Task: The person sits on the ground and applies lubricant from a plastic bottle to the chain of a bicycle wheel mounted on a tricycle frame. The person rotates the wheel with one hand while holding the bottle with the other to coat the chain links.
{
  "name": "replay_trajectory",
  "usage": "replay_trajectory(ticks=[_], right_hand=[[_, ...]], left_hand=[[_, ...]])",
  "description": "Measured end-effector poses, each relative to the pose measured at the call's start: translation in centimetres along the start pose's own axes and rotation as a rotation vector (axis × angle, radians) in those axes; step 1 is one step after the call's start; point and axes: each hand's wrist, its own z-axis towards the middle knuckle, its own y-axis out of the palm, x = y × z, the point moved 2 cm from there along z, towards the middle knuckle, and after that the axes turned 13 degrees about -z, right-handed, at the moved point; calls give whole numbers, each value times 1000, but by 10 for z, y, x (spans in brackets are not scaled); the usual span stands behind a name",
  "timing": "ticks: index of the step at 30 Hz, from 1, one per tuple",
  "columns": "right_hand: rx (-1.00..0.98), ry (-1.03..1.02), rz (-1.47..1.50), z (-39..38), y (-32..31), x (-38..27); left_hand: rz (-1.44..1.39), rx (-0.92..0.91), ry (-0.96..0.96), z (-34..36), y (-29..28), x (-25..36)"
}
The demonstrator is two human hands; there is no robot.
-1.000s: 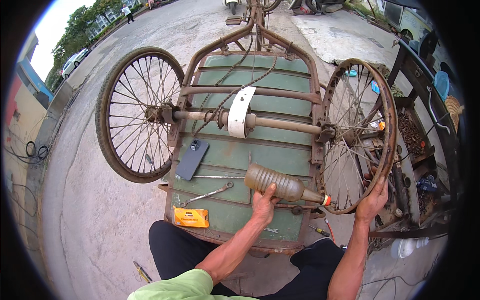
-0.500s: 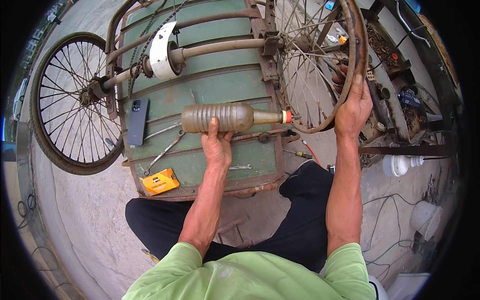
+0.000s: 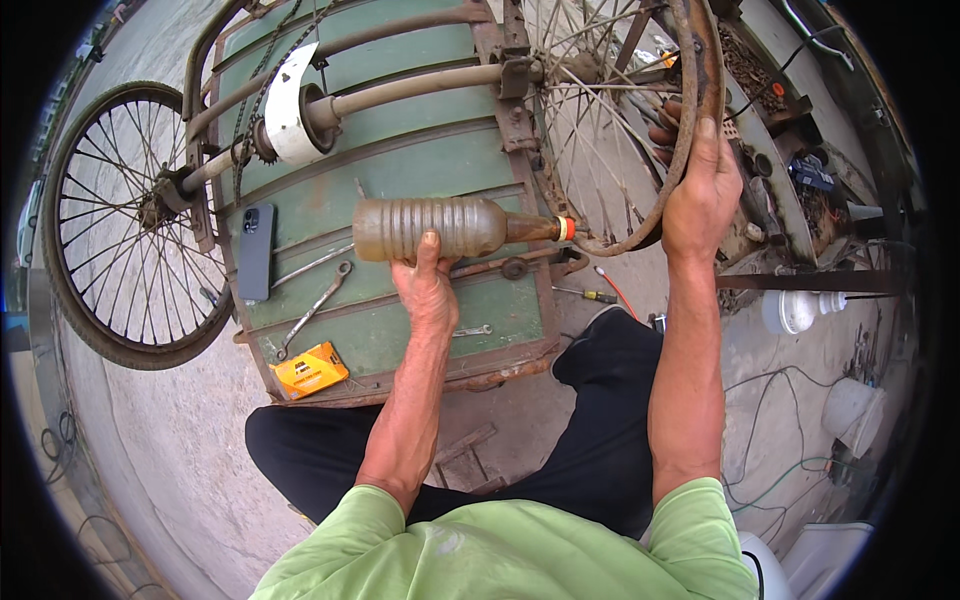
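My left hand (image 3: 427, 285) is wrapped round a cloudy ribbed plastic bottle (image 3: 430, 229), held on its side above the green cart panel. The bottle's neck points right, and its orange-red cap (image 3: 567, 229) is close to the rusty bare rim (image 3: 655, 215) of the right wheel. Whether the tip touches the rim I cannot tell. My right hand (image 3: 704, 198) grips that rim on its right side, thumb on the outside and fingertips curled through toward the spokes (image 3: 600, 140).
On the green panel (image 3: 440, 330) lie a dark phone (image 3: 256, 252), a wrench (image 3: 315, 310), a smaller wrench (image 3: 473, 331) and an orange box (image 3: 310, 370). A tyred wheel (image 3: 140, 345) stands at left, joined by an axle (image 3: 415, 90). A screwdriver (image 3: 586, 294) lies by my foot.
The cart, its wheels and the things on it have shifted slightly left in view. The bottle's neck looks darker now. Both hands keep their holds.
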Motion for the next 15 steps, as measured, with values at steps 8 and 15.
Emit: replay_trajectory(ticks=[8, 15], right_hand=[[80, -32, 34, 1, 3, 1], [62, -19, 47, 1, 2, 0]], left_hand=[[99, -129, 75, 1, 3, 8], [8, 2, -25, 0, -5, 0]])
